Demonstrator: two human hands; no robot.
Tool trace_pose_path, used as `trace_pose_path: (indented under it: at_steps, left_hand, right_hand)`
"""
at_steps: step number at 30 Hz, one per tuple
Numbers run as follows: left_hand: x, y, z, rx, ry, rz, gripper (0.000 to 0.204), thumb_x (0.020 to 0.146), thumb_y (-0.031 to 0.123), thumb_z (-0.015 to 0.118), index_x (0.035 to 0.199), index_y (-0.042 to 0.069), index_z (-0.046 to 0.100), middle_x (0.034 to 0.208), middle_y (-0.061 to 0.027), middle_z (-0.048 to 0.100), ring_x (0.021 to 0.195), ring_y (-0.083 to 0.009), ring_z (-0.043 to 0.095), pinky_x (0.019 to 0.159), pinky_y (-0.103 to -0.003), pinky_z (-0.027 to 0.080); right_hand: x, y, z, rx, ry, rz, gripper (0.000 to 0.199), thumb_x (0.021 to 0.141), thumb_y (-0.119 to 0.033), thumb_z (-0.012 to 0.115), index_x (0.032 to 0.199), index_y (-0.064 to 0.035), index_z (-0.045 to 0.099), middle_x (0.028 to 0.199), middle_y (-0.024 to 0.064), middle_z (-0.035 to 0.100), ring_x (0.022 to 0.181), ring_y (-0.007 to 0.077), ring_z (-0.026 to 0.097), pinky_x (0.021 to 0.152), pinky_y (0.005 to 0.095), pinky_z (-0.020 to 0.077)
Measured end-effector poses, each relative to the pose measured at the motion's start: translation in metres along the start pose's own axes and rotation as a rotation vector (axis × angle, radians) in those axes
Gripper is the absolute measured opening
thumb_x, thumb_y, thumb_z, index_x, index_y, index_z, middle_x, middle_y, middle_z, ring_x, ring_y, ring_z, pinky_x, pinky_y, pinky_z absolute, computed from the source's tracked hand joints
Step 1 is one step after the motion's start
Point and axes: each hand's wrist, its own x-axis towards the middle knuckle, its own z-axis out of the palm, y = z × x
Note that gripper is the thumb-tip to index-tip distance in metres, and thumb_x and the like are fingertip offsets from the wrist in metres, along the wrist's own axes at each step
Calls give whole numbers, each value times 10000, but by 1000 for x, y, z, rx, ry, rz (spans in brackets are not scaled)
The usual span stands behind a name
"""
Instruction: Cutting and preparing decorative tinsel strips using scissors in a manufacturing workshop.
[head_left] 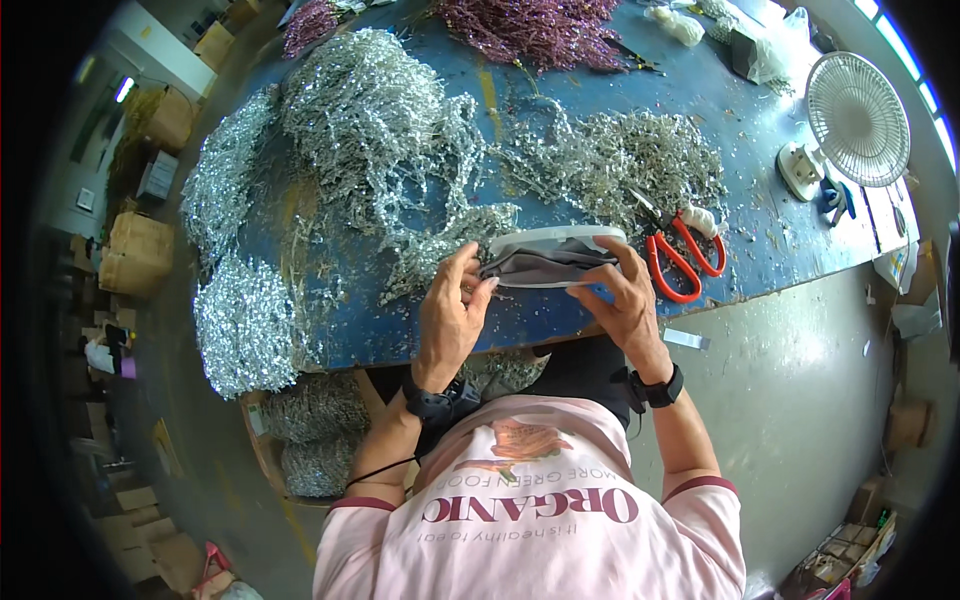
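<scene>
My left hand (452, 315) and my right hand (628, 310) are raised over the front edge of the blue table (350, 335). Between them they hold a folded grey fabric piece with a pale, curved rim (550, 258); its exact kind is unclear. Fingers and thumb of my left hand pinch its left end, while those of my right hand grip the right end. Red-handled scissors (688, 240) lie just right of my right hand, blades pointing away, with white wrapping on one handle. Loose silver glitter strands (450, 235) lie beyond my left hand.
Large silver tinsel heaps (365, 100) cover the table's left, with a duller silver pile (650, 160) farther right. Purple sprays (530, 30) lie at the far edge. A white fan (857, 118) stands right, near blue-handled cutters (838, 198). Below, a box holds silver bundles (315, 415).
</scene>
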Motion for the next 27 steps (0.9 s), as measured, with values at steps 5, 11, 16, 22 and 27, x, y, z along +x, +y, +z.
trace_pose_path:
  at_steps: [5,11,16,22,27]
  left_hand:
    - [11,5,-7,10,-98,176,170,844,66,643,1014,69,654,889,-87,659,837,-225,641,724,-335,514]
    - [14,16,-6,140,-287,431,227,844,155,665,1060,87,658,1075,-94,643,1022,-263,599,944,-430,423]
    - [22,-2,3,-34,-146,236,347,811,121,689,1147,106,605,1144,-95,607,1071,-288,579,981,-432,413]
    - [43,-9,19,180,29,397,589,771,211,741,1286,67,495,1214,-156,543,1192,-307,473,988,-399,386]
    - [59,-12,12,343,-267,486,631,755,330,743,1258,71,464,1227,-125,532,1278,-303,389,1076,-468,247]
  right_hand:
    - [6,1,-12,77,-143,-35,220,735,-155,733,867,-60,585,1076,105,602,953,312,567,833,412,432]
    - [6,1,-12,265,-257,49,216,755,-135,714,905,-53,583,1015,95,615,912,297,586,818,380,443]
    - [26,-4,-4,219,-3,68,316,754,-166,722,1030,-69,600,1093,134,583,940,311,586,828,381,446]
    - [31,19,10,-52,62,258,440,811,-270,681,1182,-64,565,1063,153,583,933,318,575,813,386,441]
    - [43,18,-3,5,-21,160,512,734,-203,749,1195,-77,565,985,130,578,891,300,564,771,381,451]
